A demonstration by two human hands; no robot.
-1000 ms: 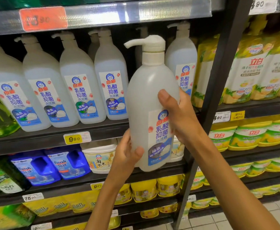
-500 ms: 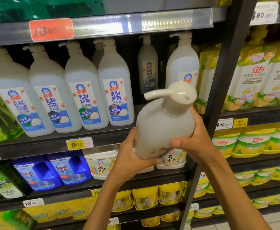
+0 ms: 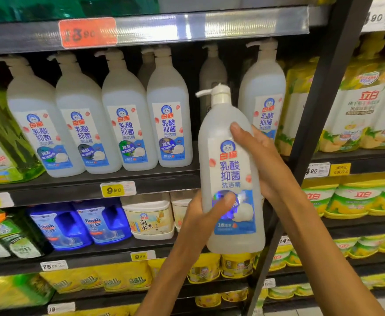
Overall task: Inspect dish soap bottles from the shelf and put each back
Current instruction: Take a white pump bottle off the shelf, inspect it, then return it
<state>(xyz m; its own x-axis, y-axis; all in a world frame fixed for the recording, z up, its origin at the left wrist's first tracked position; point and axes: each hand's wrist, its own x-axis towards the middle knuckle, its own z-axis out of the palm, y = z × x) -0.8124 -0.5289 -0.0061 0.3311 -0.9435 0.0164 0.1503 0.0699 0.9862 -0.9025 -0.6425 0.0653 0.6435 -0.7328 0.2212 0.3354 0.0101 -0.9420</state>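
A tall white pump bottle of dish soap (image 3: pixel 231 169) with a blue and white label stands upright in front of the shelf, label toward me. My left hand (image 3: pixel 206 221) grips its lower part, thumb across the label. My right hand (image 3: pixel 261 160) wraps round its right side, thumb on the upper front. Behind it on the shelf board (image 3: pixel 91 184) stands a row of several identical bottles (image 3: pixel 127 124), with a gap where one more bottle (image 3: pixel 212 74) sits further back.
A black upright post (image 3: pixel 319 115) divides the shelving just right of the bottle. Yellow refill pouches (image 3: pixel 355 115) fill the right bay. Blue Finish jugs (image 3: pixel 82 224) and white tubs (image 3: pixel 149 215) sit on the shelf below. The upper shelf edge (image 3: pixel 164 28) overhangs the row.
The bottle was tipped with its pump toward me half a second ago; now it is upright again, label facing me. Both hands have kept hold of it.
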